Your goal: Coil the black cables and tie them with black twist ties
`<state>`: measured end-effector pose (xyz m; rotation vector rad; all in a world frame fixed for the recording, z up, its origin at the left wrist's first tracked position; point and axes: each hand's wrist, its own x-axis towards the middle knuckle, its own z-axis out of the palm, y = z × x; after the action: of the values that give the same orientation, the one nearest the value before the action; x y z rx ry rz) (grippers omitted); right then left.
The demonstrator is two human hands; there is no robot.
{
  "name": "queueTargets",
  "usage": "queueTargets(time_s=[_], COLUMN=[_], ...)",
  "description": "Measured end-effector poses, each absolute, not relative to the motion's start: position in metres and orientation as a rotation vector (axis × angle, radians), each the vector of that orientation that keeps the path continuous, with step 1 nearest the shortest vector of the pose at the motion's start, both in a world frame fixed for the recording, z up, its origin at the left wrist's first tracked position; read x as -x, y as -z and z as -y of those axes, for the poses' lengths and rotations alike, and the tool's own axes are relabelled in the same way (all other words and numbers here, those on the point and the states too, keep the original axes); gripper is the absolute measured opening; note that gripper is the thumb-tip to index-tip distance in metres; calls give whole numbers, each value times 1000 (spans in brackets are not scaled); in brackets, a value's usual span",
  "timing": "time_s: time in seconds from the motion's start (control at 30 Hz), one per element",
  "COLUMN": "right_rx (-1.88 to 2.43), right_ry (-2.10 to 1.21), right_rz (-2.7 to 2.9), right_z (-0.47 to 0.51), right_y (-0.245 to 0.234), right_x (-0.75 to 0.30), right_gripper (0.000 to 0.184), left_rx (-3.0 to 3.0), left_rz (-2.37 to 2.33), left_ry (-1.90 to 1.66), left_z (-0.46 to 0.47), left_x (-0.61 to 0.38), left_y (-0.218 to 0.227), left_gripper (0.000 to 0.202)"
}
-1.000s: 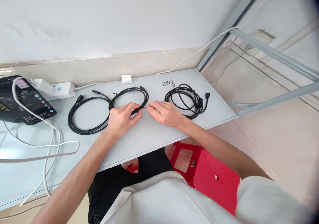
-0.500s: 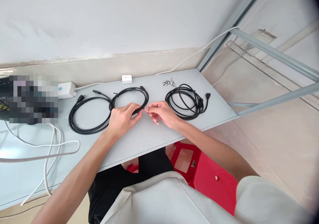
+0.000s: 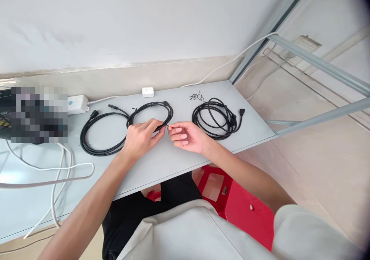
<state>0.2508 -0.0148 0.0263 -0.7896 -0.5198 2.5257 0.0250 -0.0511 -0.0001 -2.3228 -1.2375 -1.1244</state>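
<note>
My left hand (image 3: 143, 136) is closed on the near side of a coiled black cable (image 3: 170, 113), pinching it between thumb and fingers. Just right of it, the thumb and fingertip of my right hand (image 3: 187, 135) pinch the end of a thin black twist tie (image 3: 167, 125) at the coil's edge; most of the tie is hidden. A second black cable coil (image 3: 83, 136) lies to the left, touching the middle one. To the right rests a looser black cable coil (image 3: 212, 100) with its plug (image 3: 242, 112) sticking out. Several loose twist ties (image 3: 197, 96) lie behind it.
The grey tabletop (image 3: 162, 167) carries a small white box (image 3: 148, 92) near the wall and a white power strip (image 3: 77, 104) at left. White cables (image 3: 69, 167) loop over the left front edge. A metal frame (image 3: 320, 61) stands right; a red stool (image 3: 245, 202) is below.
My right hand has rolled over, its fingers curling so the nails now face up, while its pinch stays at the coil's edge. The left hand keeps its hold on the coil.
</note>
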Motion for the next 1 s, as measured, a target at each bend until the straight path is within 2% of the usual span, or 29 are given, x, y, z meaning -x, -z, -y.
queueTargets(time_s=[0.07, 0.13, 0.2, 0.27, 0.33, 0.5, 0.6, 0.8, 0.93, 1.0], right_rx=[872, 1010, 1108, 1115, 1041, 953, 986, 928, 805, 767], right_ry=[-2395, -2131, -1915, -1874, -1939, -1997, -1974, -1797, -1605, -1581], right_rz=[865, 1161, 1249, 1197, 1144, 1065, 1077, 1342, 1405, 1370], right_z=[11, 4, -6, -17, -28, -53, -68, -82, -76, -71], right_y=[-23, -17, -12, -9, -8, -11, -15, -24, -22, -21], right_x=[-252, -253, -255, -254, -251, -232, -219, -207, -208, -210], right_gripper=[26, 42, 52, 56, 54, 30, 22, 23, 37, 42], left_rx=[2290, 2265, 2264, 2286, 2319, 2371, 2361, 2449, 2505, 2488], left_rz=[1245, 1255, 1276, 1292, 1281, 1223, 1241, 1327, 1404, 1354], left_ry=[1157, 1204, 1233, 1234, 1221, 1201, 1190, 1018, 795, 738], left_z=[51, 50, 50, 51, 52, 53, 53, 53, 51, 49], left_x=[-24, -23, -23, -22, -22, -23, -23, -20, -18, -17], left_y=[0, -2, -4, -5, -5, -1, 1, 1, 0, -1], left_gripper=[5, 5, 5, 4, 6, 13, 14, 27, 34, 29])
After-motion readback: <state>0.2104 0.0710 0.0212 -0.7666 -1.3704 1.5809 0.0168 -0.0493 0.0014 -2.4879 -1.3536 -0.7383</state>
